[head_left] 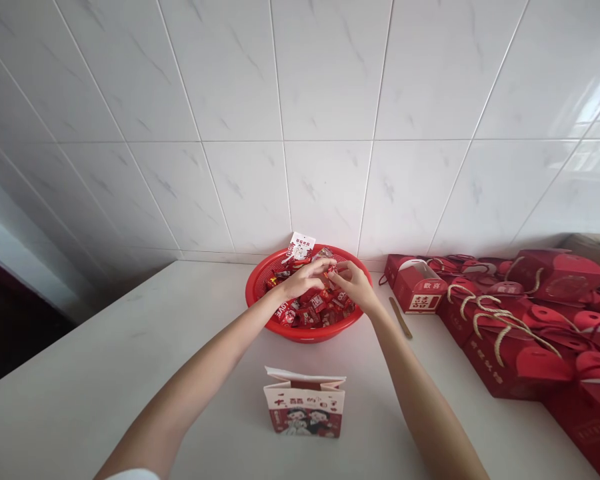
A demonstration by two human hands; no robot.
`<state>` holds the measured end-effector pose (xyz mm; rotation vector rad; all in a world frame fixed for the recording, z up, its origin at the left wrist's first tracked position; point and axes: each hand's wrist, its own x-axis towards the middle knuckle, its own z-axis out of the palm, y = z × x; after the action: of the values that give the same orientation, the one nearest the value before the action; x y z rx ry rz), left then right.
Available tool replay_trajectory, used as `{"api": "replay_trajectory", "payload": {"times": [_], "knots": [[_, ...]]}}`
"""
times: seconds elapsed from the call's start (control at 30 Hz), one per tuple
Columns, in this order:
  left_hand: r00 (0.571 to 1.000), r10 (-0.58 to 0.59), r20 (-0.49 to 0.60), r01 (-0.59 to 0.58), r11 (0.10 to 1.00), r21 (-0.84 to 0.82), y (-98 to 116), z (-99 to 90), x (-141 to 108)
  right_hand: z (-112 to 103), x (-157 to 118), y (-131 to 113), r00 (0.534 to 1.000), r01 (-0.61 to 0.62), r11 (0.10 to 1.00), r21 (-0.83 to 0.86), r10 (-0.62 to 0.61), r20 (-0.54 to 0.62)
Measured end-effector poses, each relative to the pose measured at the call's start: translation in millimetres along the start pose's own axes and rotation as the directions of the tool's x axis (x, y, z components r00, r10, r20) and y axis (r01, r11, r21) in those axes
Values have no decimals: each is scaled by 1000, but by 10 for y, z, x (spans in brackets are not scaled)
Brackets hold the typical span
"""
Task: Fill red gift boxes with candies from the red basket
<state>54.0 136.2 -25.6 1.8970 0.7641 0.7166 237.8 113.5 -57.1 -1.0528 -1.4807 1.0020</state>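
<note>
A round red plastic basket (307,337) stands against the wall, filled with red-wrapped candies (311,315). Over its middle, my left hand (305,280) has its thumb apart from its bent fingers, whose tips come near those of my right hand. Between thumb and fingers, my right hand (355,287) pinches a small red candy (332,271); the fingers partly cover it. Closer to me, an upright paper gift bag (307,413) with a printed cartoon couple has its top open. A similar white-and-red printed packet (301,247) leans at the basket's back rim.
On the right, many red gift boxes (520,360) with rope handles are crowded together. An open-topped red box (420,293) stands at their near left, beside a thin brown strip (401,318). A white tiled wall (325,187) closes off the back of the white table (190,320).
</note>
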Motion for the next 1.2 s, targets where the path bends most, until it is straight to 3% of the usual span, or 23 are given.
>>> {"api": "replay_trajectory", "payload": {"times": [0.17,0.23,0.3,0.4,0.53,0.63,0.73,0.9,1.07,1.2], "knots": [[998,-9,63,6,999,45,-54,36,3,6,13,35,998,-39,999,33,41,-43],[999,22,39,-27,991,133,-75,58,19,4,22,42,996,-49,996,76,54,-69],[1000,13,-26,-3,937,350,-85,69,32,-10,42,44,992,-51,988,148,67,-106],[994,-69,-87,108,781,616,-92,65,32,-56,86,40,984,-47,956,290,94,-150],[981,-188,-53,169,678,716,-114,86,23,-117,128,29,982,-39,887,460,120,-147],[975,-222,-33,173,648,741,-136,127,48,-130,122,21,981,-14,846,534,114,-154],[969,-245,-5,172,667,725,-160,131,83,-120,101,14,983,-2,820,573,108,-150],[975,-223,5,174,774,608,-184,43,91,-106,93,1,984,6,791,612,106,-145],[985,-100,-140,153,883,443,-196,-29,74,-114,89,-25,984,7,771,637,108,-142],[950,-20,-311,133,928,348,-248,-85,88,-112,62,-50,987,-12,766,643,111,-114]]}}
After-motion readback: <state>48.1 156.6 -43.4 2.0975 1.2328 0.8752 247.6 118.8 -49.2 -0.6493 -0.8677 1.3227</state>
